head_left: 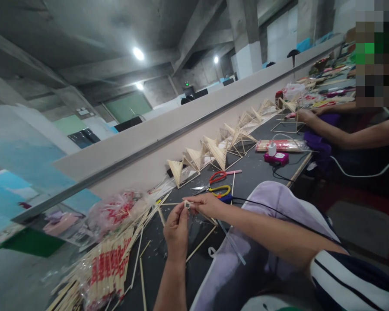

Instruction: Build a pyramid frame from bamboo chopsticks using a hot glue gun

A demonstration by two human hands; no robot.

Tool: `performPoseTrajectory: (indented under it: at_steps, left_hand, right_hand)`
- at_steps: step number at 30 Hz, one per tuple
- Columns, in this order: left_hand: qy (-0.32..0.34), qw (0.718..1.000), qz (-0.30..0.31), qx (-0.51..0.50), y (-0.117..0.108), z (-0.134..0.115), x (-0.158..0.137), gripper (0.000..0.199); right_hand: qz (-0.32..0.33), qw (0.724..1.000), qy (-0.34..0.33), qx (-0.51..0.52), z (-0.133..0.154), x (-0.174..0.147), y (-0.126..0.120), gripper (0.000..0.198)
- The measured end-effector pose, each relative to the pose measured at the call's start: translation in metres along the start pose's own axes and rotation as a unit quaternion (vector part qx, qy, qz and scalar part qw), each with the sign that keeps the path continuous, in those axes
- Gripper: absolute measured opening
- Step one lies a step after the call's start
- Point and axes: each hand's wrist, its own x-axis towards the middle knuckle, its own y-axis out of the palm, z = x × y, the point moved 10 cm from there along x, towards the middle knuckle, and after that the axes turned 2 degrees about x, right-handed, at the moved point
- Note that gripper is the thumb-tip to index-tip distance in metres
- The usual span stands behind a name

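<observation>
While a small pale piece (187, 204) is held at the fingertips, both hands are positioned close together over the dark tabletop (246, 168). Left hand (176, 224): thumb and index pressed together, piece pinched between them. Right hand (209, 204): fingers bunched, piece met from the right; thumb mostly hidden, so its grip can't be made out. Piece looks whitish and curled; material can't be identified, partly covered by the fingers.

Just below and around the fingers, a thin stick frame (201, 244) is seen: slender, straight, pale wood, angular corner under the right hand. Whether it is lifted or rested on the table isn't shown.

Just beyond the fingertips, scissors (210, 188) are laid open, steel blades, one red and one yellow handle loop. Further out, stick models (216, 151) are lined up: ribbed, twisted fan surfaces formed from close-set sticks, on open bases.

Left of the fingers, a clear, crinkled plastic bag (116, 211) with red print is crumpled; nearer the left forearm, bundled sticks (106, 268) are wrapped in shiny, red-printed film. Right of the fingers, a lilac cloth (272, 198) is draped, soft and mottled.
</observation>
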Motion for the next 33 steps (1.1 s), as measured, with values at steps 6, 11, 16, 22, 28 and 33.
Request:
performPoseTrajectory:
  at_steps: [6,11,16,22,28,33]
  left_hand:
    - [-0.001,1.0,0.01,-0.004,0.0017,0.0008,-0.0007,0.035]
    - [-0.002,1.0,0.004,-0.012,0.0017,-0.0004,-0.0012,0.035]
    - [-0.005,1.0,0.002,-0.012,0.0016,-0.0002,-0.0011,0.034]
    - [-0.002,1.0,0.006,-0.001,0.0016,0.0014,0.0003,0.033]
    - [0.003,1.0,-0.003,-0.015,0.0011,-0.0008,-0.0002,0.034]
    - [0.002,0.999,-0.011,-0.038,0.0003,-0.0031,-0.0009,0.034]
  right_hand:
    - [0.011,1.0,0.009,0.001,0.0015,-0.0009,0.0009,0.042]
    - [0.01,1.0,-0.001,-0.03,0.002,-0.0005,0.0001,0.04]
    - [0.013,1.0,0.001,-0.023,-0.0025,0.0004,0.0012,0.039]
    - [0.009,1.0,-0.001,-0.015,-0.0043,0.001,0.0002,0.039]
    - [0.01,1.0,0.01,0.019,-0.0015,0.0001,0.0016,0.04]
    - [0.012,1.0,0.009,-0.001,-0.0002,-0.0001,0.0009,0.04]
